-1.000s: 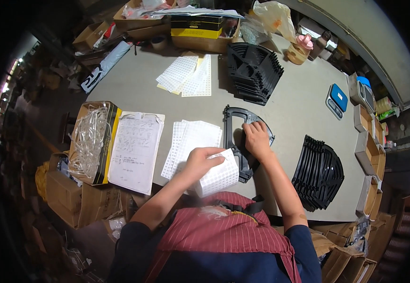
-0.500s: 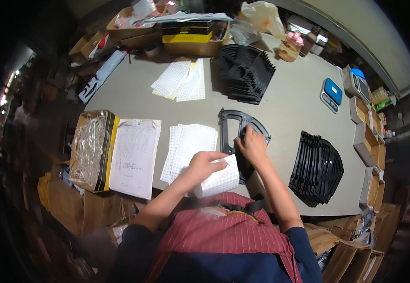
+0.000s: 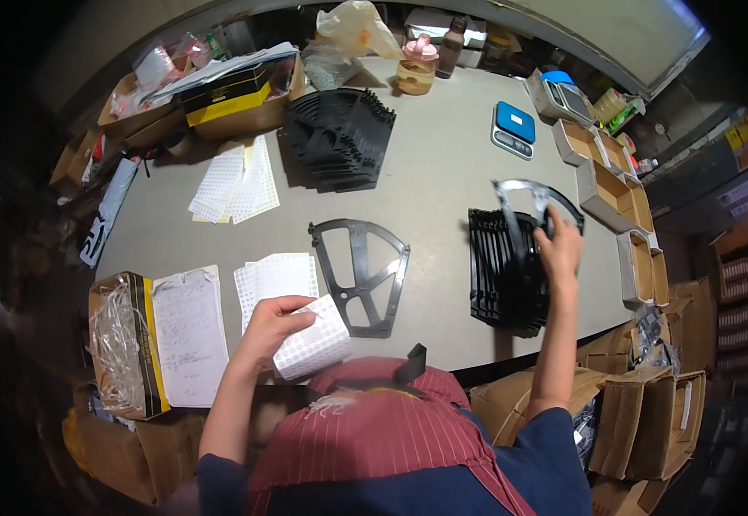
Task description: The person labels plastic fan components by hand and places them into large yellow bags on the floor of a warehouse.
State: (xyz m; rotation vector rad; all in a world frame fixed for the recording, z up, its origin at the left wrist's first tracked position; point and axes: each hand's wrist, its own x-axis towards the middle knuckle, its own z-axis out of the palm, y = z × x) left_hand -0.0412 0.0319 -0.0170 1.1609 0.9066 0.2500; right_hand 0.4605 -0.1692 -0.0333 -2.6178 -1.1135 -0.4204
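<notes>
My left hand [image 3: 272, 331] is closed on a curled white sheet of small round stickers [image 3: 315, 346], thumb on top, at the table's near edge. Just beyond it a black fan-shaped plastic frame [image 3: 359, 249] lies flat. Off to the right, my right hand [image 3: 561, 247] grips another such frame [image 3: 541, 194] by its strut, tilted over the right stack of black frames [image 3: 486, 267]. Whether the held frame touches the stack I cannot tell. More sticker sheets [image 3: 284, 277] lie beside my left hand, partly behind it.
A second stack of black frames [image 3: 340, 138] stands at the back. Sticker sheets [image 3: 255, 182] lie left of it. A blue-topped scale [image 3: 514, 126] and small open cardboard boxes [image 3: 613, 196] line the right side. A clipboard-like paper [image 3: 187, 335] lies at left.
My right hand has gone from the middle of the table to the right stack, carrying a frame. Another frame now shows uncovered in the middle. The view has turned right.
</notes>
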